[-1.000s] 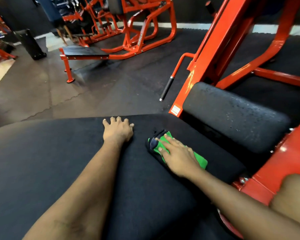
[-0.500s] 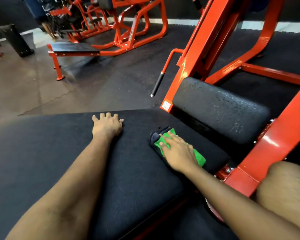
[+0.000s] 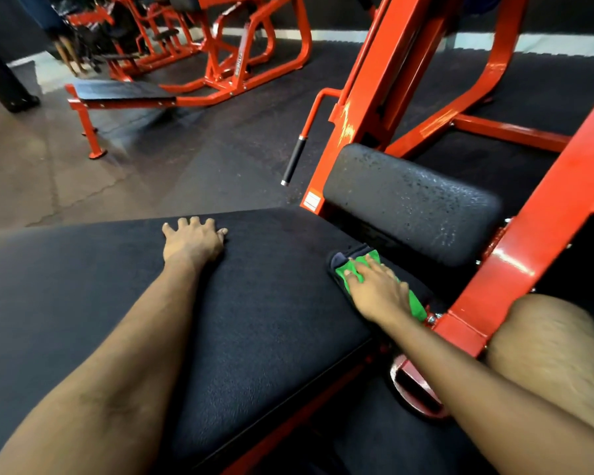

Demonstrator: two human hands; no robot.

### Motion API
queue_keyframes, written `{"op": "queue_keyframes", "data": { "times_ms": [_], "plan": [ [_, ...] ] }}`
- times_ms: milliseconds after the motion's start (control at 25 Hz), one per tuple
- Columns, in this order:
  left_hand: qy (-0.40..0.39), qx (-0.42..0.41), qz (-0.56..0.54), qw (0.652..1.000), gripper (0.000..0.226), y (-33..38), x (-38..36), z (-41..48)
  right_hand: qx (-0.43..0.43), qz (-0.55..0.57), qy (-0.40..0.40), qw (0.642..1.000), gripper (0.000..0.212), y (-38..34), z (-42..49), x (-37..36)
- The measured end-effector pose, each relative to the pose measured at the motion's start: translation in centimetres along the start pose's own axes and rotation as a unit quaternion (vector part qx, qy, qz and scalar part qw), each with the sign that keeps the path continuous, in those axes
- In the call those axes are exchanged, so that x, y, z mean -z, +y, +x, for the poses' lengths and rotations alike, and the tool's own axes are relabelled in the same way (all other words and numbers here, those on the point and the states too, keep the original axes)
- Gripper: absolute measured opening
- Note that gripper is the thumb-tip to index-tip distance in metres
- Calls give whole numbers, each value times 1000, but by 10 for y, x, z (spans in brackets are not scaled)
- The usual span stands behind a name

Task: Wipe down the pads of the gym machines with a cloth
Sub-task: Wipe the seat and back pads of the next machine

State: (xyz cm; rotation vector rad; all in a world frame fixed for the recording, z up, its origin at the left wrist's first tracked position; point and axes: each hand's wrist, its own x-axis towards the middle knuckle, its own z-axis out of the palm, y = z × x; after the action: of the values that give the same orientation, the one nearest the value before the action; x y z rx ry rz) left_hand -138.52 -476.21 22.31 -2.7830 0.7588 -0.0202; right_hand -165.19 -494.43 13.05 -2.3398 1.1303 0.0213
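black pad (image 3: 240,330), green cloth (image 3: 352,269), both hands resting

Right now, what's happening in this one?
A person is wiping down a gym machine. Their right hand presses a folded green cloth flat against the large black pad, near its right edge. The left hand rests open on the same pad near its far edge, as if bracing. Just beyond the cloth, the smaller black pad on the red frame glistens with specks and has no cloth on it.
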Motion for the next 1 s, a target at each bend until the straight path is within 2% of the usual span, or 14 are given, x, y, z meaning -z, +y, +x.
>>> {"op": "queue_keyframes", "data": {
  "times_ms": [80, 240, 400, 480, 560, 640, 720, 800, 880, 920, 1000],
  "plan": [
    [0, -3, 1, 1000, 53, 1, -1, 0, 8, -3, 6, 1000, 56, -14, -12, -6],
    [5, 1, 11, 1000, 53, 0, -4, 2, 135, -23, 28, 990, 57, -28, -47, -15],
    [16, 2, 11, 1000, 54, 0, -5, 3, 36, 1, -38, 999, 57, 13, 27, 4],
    [19, -1, 22, 1000, 52, -1, -5, 6, 48, 1, -28, 998, 55, 12, 35, 2],
    [8, 0, 31, 999, 52, -2, -5, 16, 143, 12, -11, 990, 53, -3, 13, -5],
    [-8, 4, 30, 1000, 51, 0, -5, 27, 257, 34, -20, 966, 63, -17, -14, -4],
    [-14, 2, 28, 999, 50, 1, -6, 44, 304, 18, -52, 951, 61, -28, 12, -7],
    [-21, -2, 25, 999, 49, -6, -4, 59, 263, 7, -82, 961, 52, -41, 63, -10],
    [-28, 23, 6, 999, 50, -22, -4, 72, 204, -2, -79, 976, 52, -51, 101, -15],
    [-41, 47, -5, 998, 52, -32, -4, 79, 201, -14, -72, 977, 52, -57, 107, -19],
    [-61, 82, -12, 995, 52, -41, -4, 88, 265, -15, -55, 963, 51, -63, 89, -24]
  ]
}}
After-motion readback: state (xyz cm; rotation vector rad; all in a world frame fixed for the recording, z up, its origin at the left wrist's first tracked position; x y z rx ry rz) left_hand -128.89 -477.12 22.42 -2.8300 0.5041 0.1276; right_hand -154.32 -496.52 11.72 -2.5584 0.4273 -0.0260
